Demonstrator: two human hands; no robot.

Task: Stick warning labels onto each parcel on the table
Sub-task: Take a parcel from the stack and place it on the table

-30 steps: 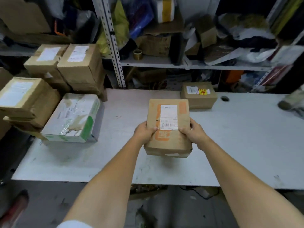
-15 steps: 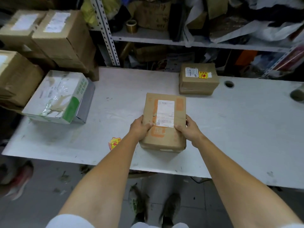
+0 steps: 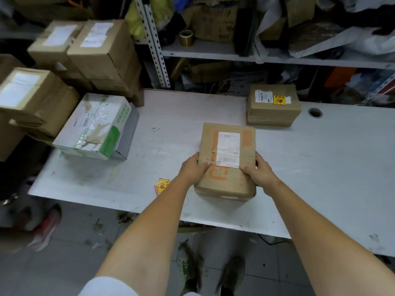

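A brown cardboard parcel (image 3: 228, 146) with orange print and a white shipping slip sits on the white table (image 3: 320, 163) near its front edge. My left hand (image 3: 193, 168) grips its left side and my right hand (image 3: 256, 170) grips its right side, thumbs on top. A small stack of yellow-and-red warning labels (image 3: 160, 185) lies on the table just left of my left wrist. At the back, a second brown parcel (image 3: 272, 112) carries a yellow warning label (image 3: 279, 100) beside its slip.
A white-and-green box (image 3: 96, 124) lies at the table's left end, with stacked brown cartons (image 3: 102, 52) behind and left of it. Metal shelving (image 3: 213, 51) full of clutter runs along the back. A cable hole (image 3: 315, 112) is in the table at the right.
The parcel has come down from in front of me and a little nearer, with both hands still on its sides. The view has tilted down, bringing the labels into sight.
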